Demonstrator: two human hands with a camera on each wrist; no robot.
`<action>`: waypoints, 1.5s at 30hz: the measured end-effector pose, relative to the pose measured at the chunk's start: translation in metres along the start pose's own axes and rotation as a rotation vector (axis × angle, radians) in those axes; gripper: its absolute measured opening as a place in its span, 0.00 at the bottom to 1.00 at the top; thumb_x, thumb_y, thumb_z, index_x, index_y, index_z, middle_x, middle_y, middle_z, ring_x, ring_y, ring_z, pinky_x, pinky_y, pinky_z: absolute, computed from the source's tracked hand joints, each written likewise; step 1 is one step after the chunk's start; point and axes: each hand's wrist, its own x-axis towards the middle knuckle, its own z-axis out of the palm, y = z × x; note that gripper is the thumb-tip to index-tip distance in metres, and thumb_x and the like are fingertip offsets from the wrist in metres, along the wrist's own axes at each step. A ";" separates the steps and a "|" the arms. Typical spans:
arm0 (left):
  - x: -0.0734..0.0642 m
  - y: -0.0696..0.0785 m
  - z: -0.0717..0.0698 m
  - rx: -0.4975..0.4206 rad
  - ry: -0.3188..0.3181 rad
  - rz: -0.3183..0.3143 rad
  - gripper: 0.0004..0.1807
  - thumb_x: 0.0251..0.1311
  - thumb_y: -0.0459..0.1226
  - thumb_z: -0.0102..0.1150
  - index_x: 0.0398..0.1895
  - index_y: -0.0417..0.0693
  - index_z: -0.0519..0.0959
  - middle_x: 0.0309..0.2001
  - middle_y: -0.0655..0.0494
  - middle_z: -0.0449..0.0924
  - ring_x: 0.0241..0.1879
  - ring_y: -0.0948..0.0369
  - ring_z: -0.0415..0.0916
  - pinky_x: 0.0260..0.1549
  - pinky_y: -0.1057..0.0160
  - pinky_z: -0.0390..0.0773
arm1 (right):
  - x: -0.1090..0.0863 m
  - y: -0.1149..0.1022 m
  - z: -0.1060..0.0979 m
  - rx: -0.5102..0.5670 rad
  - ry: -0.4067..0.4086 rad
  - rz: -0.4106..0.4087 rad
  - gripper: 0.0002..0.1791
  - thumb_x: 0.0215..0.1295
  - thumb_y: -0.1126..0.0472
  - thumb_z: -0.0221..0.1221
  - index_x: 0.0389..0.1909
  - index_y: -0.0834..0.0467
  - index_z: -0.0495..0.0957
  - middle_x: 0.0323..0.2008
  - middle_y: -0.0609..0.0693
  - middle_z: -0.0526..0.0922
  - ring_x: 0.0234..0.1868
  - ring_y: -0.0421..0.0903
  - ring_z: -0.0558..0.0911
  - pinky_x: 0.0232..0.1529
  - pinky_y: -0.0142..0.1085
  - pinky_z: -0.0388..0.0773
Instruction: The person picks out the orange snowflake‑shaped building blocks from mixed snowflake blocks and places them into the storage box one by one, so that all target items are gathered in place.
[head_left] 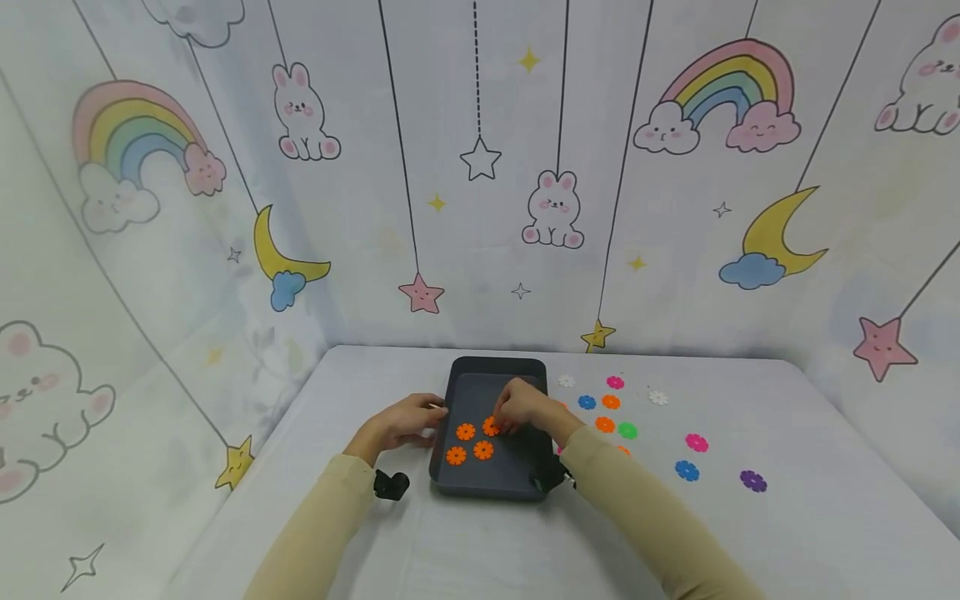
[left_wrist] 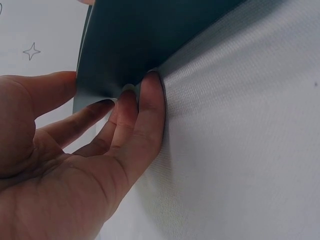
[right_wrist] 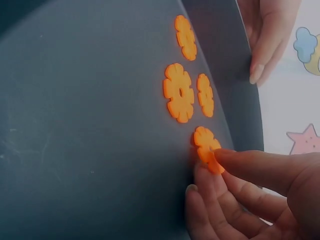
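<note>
A dark grey rectangular tray (head_left: 491, 479) lies on the white table. My left hand (head_left: 408, 419) holds its left side; in the left wrist view the thumb (left_wrist: 57, 90) rests at the rim while the fingers (left_wrist: 150, 107) curl beneath it against the outer wall. Inside the tray, my right hand (head_left: 525, 407) pinches an orange flower-shaped disc (right_wrist: 206, 145) between thumb and fingers, at the tray floor. Three similar orange discs (head_left: 483, 451) lie flat in the tray's left half, close to the pinched one. The right forearm covers part of the tray's right side.
Loose flower-shaped discs in several colours lie right of the tray, including a green one (head_left: 627, 430), a pink one (head_left: 697, 442), a blue one (head_left: 687, 471) and a purple one (head_left: 753, 481). Some are partly behind the right arm. A patterned curtain (head_left: 495, 250) stands behind the table.
</note>
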 end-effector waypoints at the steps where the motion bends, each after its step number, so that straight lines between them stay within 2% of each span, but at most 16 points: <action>1: 0.000 0.000 0.000 0.002 -0.001 0.001 0.26 0.76 0.39 0.54 0.72 0.37 0.67 0.62 0.40 0.75 0.58 0.48 0.76 0.48 0.51 0.85 | 0.001 0.000 0.000 -0.003 0.001 -0.003 0.04 0.62 0.74 0.63 0.34 0.68 0.86 0.30 0.56 0.88 0.30 0.49 0.87 0.34 0.41 0.87; 9: 0.001 0.000 0.000 -0.006 -0.012 0.000 0.26 0.77 0.39 0.54 0.72 0.37 0.67 0.62 0.40 0.75 0.58 0.48 0.76 0.47 0.52 0.85 | 0.002 -0.001 0.003 -0.031 0.018 -0.015 0.03 0.59 0.74 0.67 0.34 0.67 0.86 0.28 0.53 0.86 0.28 0.47 0.85 0.33 0.40 0.86; 14: 0.001 0.000 -0.001 -0.013 -0.012 0.001 0.26 0.76 0.39 0.54 0.72 0.37 0.67 0.62 0.40 0.75 0.58 0.48 0.76 0.47 0.52 0.85 | -0.002 -0.005 0.000 -0.041 0.029 -0.017 0.07 0.58 0.74 0.68 0.38 0.68 0.84 0.29 0.54 0.86 0.30 0.49 0.86 0.36 0.41 0.86; 19: 0.002 -0.002 -0.001 -0.014 -0.006 0.003 0.26 0.76 0.39 0.54 0.72 0.36 0.67 0.62 0.40 0.75 0.58 0.48 0.76 0.46 0.52 0.85 | -0.011 -0.004 -0.010 -0.078 0.038 -0.032 0.14 0.58 0.71 0.70 0.45 0.69 0.83 0.36 0.55 0.85 0.35 0.49 0.85 0.40 0.41 0.86; 24: 0.002 -0.003 -0.001 -0.016 -0.007 0.003 0.26 0.77 0.39 0.53 0.72 0.36 0.66 0.63 0.39 0.74 0.59 0.48 0.76 0.47 0.52 0.85 | -0.023 0.001 -0.025 -0.176 0.039 -0.104 0.16 0.60 0.66 0.71 0.48 0.67 0.83 0.41 0.54 0.84 0.40 0.48 0.81 0.45 0.41 0.83; 29: 0.001 -0.001 -0.001 -0.010 -0.012 0.008 0.26 0.77 0.39 0.53 0.72 0.36 0.66 0.63 0.40 0.74 0.59 0.48 0.76 0.47 0.52 0.85 | -0.043 0.006 -0.044 -0.243 0.016 -0.194 0.19 0.63 0.65 0.69 0.53 0.67 0.81 0.49 0.58 0.85 0.48 0.50 0.82 0.54 0.47 0.82; 32: 0.001 0.000 -0.001 -0.004 -0.013 0.014 0.26 0.77 0.39 0.53 0.72 0.36 0.67 0.63 0.40 0.75 0.59 0.48 0.76 0.47 0.52 0.84 | -0.054 0.013 -0.055 -0.278 0.025 -0.257 0.18 0.64 0.63 0.70 0.53 0.65 0.81 0.50 0.58 0.84 0.50 0.52 0.82 0.56 0.48 0.81; 37: 0.000 0.000 -0.001 0.000 -0.011 0.016 0.26 0.77 0.39 0.53 0.72 0.37 0.67 0.63 0.40 0.75 0.58 0.48 0.76 0.48 0.52 0.84 | -0.073 0.035 -0.072 -0.346 0.040 -0.394 0.18 0.67 0.60 0.68 0.53 0.64 0.80 0.48 0.58 0.83 0.50 0.56 0.81 0.52 0.49 0.82; 40: 0.000 0.000 -0.001 0.003 -0.012 0.014 0.26 0.77 0.39 0.53 0.72 0.37 0.67 0.63 0.40 0.75 0.58 0.48 0.76 0.47 0.52 0.84 | -0.086 0.050 -0.083 -0.377 0.054 -0.403 0.18 0.68 0.58 0.67 0.54 0.63 0.79 0.49 0.58 0.82 0.51 0.57 0.80 0.53 0.53 0.81; 45: -0.001 -0.002 -0.001 0.008 -0.011 0.014 0.27 0.77 0.40 0.54 0.72 0.37 0.67 0.63 0.40 0.75 0.58 0.48 0.76 0.47 0.52 0.84 | -0.106 0.076 -0.097 -0.391 0.082 -0.351 0.18 0.67 0.59 0.68 0.54 0.62 0.79 0.49 0.57 0.82 0.51 0.56 0.79 0.53 0.55 0.81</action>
